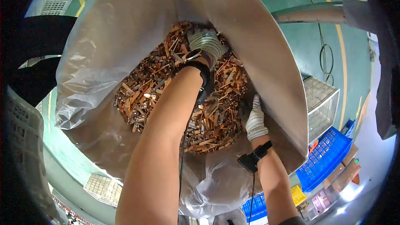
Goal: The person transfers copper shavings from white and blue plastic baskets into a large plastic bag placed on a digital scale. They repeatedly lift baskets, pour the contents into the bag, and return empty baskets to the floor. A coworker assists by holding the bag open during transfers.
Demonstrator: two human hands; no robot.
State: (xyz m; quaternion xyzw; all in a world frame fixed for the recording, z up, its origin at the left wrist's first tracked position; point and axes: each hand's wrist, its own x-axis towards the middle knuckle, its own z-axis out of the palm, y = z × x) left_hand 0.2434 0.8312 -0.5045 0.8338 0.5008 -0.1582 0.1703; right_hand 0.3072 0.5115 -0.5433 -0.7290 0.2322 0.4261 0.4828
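Note:
A large translucent plastic bag (266, 37) gapes wide in front of me. Inside lies a heap of small brown and copper-coloured strips and bits (146, 87), apparently metal scrap. My left hand (207, 43), in a striped pale glove, reaches to the far end of the heap, its back toward me. The left fingers are hidden or too dark to make out. By the heap's right edge, close to the bag wall, is my right hand (256, 121) in a similar glove. Its thumb is stretched out, apart from the dark, partly hidden fingers; I see nothing held there.
Right of the bag stand a pale crate (321, 104) and a blue plastic basket (325, 158). A grey-wrapped pipe or rail (310, 13) juts in at upper right. A cable (327, 58) lies on the green floor. Another pale crate (103, 188) stands lower left.

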